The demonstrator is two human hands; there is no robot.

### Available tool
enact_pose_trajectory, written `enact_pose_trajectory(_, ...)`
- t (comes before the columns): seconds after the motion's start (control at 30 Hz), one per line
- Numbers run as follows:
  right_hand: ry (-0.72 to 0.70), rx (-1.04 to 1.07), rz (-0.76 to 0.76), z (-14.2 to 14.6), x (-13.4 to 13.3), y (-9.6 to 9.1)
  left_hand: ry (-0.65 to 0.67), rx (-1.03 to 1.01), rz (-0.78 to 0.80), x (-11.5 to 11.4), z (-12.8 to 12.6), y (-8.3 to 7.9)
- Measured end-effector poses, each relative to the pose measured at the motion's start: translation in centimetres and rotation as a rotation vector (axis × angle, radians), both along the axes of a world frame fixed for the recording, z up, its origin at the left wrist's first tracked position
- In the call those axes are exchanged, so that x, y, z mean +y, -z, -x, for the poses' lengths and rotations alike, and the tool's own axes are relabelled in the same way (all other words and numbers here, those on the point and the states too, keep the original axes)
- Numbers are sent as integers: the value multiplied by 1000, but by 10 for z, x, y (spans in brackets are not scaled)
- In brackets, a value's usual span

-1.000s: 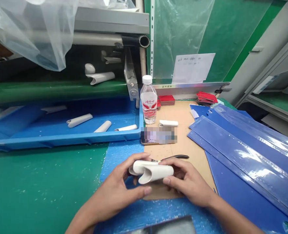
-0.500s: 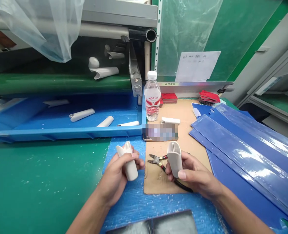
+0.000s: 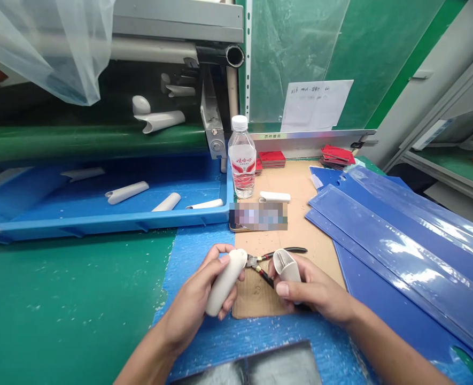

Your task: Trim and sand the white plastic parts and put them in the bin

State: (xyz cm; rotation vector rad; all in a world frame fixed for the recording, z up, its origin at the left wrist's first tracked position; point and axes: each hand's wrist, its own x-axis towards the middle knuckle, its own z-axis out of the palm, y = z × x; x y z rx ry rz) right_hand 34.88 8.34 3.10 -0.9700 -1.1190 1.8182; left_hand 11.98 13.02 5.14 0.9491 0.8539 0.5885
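In my left hand [image 3: 202, 291] I grip a long white plastic shell [image 3: 225, 283], rounded at its lower end and tilted with its top leaning right. My right hand [image 3: 314, 286] closes around a second white plastic part [image 3: 286, 267], whose hollow opening, with thin ribs inside, faces up toward me. The two parts are apart. Behind them, on the cardboard [image 3: 256, 302], lie cutting pliers [image 3: 256, 260] with black handles, partly covered by the right hand and its part. Another white part [image 3: 275, 197] rests farther back, behind a phone [image 3: 238, 227] with a blurred screen.
A blue tray [image 3: 140, 220] with several white parts stands at left, below a green conveyor belt [image 3: 100, 136] carrying more. A water bottle [image 3: 242, 160] stands beside it. Red cards [image 3: 338, 155] are stacked at the back. Blue plastic-covered sheets [image 3: 380, 235] lie at right.
The left hand has turned its part: the notched end no longer faces me and the smooth outer side shows. The right-hand part has tipped slightly. The view has shifted a little.
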Motion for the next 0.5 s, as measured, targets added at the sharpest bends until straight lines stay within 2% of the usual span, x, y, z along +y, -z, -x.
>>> enact_pose_trajectory(0.17, 1, 26, -28, 1, 1, 3, 22, 94, -76, 2, 0, -4)
enact_pose_trajectory(0.3, 17, 43, -2, 0, 0, 3, 152, 186, -97, 3, 3, -4)
enact_pose_trajectory(0.4, -61, -66, -50, 0, 2, 1, 249, 360, -198, 5, 3, 0)
enact_pose_trajectory(0.5, -38, -213, -91, -2, 6, -3, 201, 513, -303, 6, 2, -1)
